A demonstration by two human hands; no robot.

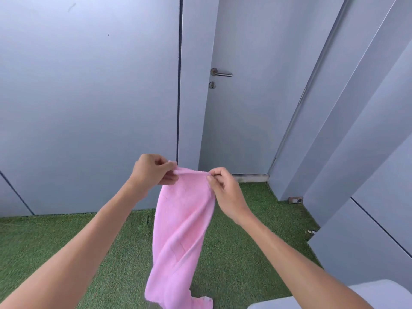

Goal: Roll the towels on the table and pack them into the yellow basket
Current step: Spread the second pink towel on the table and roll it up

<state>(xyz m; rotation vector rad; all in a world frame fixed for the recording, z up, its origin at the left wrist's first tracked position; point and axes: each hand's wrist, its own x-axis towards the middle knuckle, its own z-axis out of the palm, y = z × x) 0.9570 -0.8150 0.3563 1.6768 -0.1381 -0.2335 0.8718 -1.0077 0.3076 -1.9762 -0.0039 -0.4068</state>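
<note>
One grey door (236, 112) beyond towel (180, 230)

Holding a pink towel (182, 230) up by its top edge, left hand (153, 169) pinching at 9 o'clock, right hand (225, 188) at 3. Rest dangling over green turf (55, 241), grey door (240, 108) at 12.

Your left hand (153, 169) sits left of your right hand (225, 190), both raised in front of you, each pinching one end of the towel's (180, 230) top edge; the towel hangs down between your forearms, above the turf floor (234, 253); behind it stands the wall (89, 108), with the door (245, 97) to its right; the door handle (221, 73) is above the lock (212, 85); a table corner (367, 297) lies at lower right, under your right forearm.
</note>
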